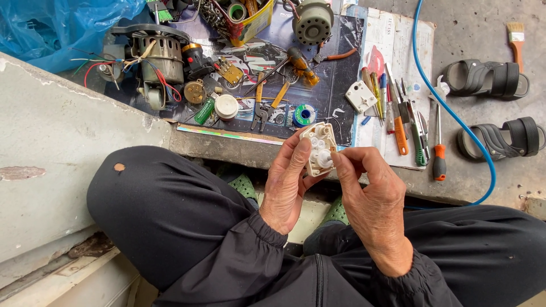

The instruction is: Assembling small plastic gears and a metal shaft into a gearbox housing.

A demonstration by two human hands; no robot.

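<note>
My left hand (289, 185) grips a small white plastic gear housing (316, 138) from its left side, open face up, with little white gears showing inside. My right hand (372, 199) pinches a white gear (324, 160) at the housing's lower right edge with thumb and forefinger. Both hands hover above my knees in dark trousers, just in front of the concrete step.
On the step lie a white cover plate (360, 95), several screwdrivers (398, 122), pliers (263, 102), a solder spool (303, 115), a fan motor (156, 59) with loose wires and another motor (313, 21). A blue hose (455, 113), two black sandals (489, 79) and a paintbrush (516, 42) lie right.
</note>
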